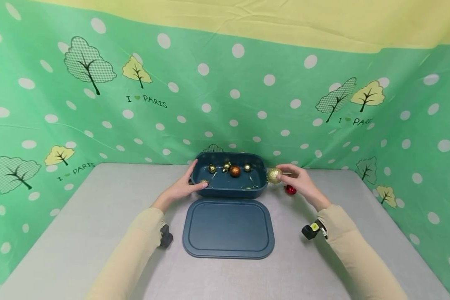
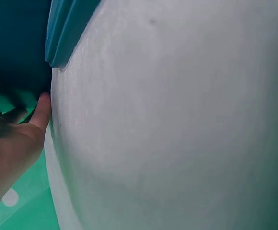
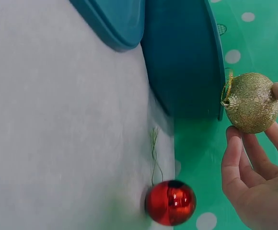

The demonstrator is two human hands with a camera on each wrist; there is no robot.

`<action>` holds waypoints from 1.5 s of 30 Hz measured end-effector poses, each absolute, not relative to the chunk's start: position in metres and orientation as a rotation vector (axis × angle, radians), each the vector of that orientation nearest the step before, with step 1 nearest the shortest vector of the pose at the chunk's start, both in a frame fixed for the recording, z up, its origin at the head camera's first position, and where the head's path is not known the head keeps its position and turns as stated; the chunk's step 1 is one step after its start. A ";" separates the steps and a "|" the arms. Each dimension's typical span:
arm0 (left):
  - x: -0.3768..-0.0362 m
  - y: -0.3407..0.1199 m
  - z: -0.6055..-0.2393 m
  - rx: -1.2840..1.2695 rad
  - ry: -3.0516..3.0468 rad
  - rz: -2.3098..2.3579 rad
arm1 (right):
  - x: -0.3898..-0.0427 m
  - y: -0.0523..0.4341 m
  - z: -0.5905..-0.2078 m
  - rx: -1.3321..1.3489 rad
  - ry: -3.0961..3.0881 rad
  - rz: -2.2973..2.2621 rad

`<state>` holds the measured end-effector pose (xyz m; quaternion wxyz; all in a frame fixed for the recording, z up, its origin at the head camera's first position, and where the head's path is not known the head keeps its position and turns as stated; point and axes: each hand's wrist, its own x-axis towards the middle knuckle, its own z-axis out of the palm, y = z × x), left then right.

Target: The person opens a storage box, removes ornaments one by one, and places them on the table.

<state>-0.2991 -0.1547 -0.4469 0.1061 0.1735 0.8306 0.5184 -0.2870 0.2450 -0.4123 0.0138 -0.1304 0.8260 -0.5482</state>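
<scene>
A dark blue box (image 1: 228, 193) stands at the back of the table, holding a copper glitter bauble (image 1: 235, 171) and several gold ornaments, among them a shiny gold bauble (image 1: 212, 168). My left hand (image 1: 180, 186) grips the box's left end, thumb at the front corner and fingers towards the back. In the left wrist view, that hand's far fingers are partly hidden. Just off the box's right rim, my right hand (image 1: 298, 181) pinches a gold glitter bauble (image 3: 252, 103) in its fingertips. A gold string loop hangs from its cap. Below that hand a red bauble (image 3: 170, 202) lies on the table.
In front of the box, a flat blue lid (image 1: 228, 228) lies on the grey table (image 1: 120, 196). A green dotted cloth (image 1: 217, 96) hangs behind and at the sides. Each wrist carries a small black camera.
</scene>
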 end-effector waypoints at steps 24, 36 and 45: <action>-0.302 -0.156 -0.447 0.513 2.444 1.510 | -0.288 0.280 -0.409 -0.393 2.669 -1.552; -0.303 -0.159 -0.456 0.549 2.470 1.509 | -0.283 0.303 -0.415 -0.348 2.679 -1.500; -0.302 -0.158 -0.451 0.495 2.460 1.496 | -0.281 0.317 -0.424 -0.306 2.631 -1.580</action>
